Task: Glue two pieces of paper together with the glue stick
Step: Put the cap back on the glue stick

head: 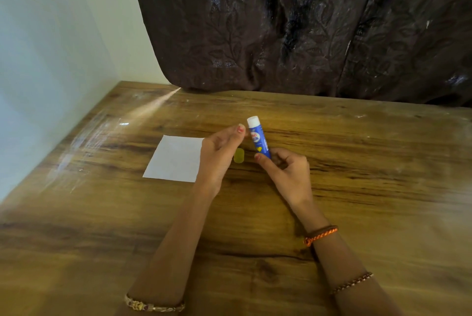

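A blue glue stick stands tilted above the table, its white glue tip uncapped and pointing up and away. My right hand grips its lower end between thumb and fingers. My left hand hovers just left of the stick with fingers loosely curled, holding nothing I can see. A yellow cap lies on the table between the two hands. A white square of paper lies flat to the left, its right edge hidden under my left hand. I cannot make out a second sheet apart from it.
The wooden table reaches a pale wall on the left. A dark patterned curtain hangs along the far edge. Bracelets circle both of my wrists.
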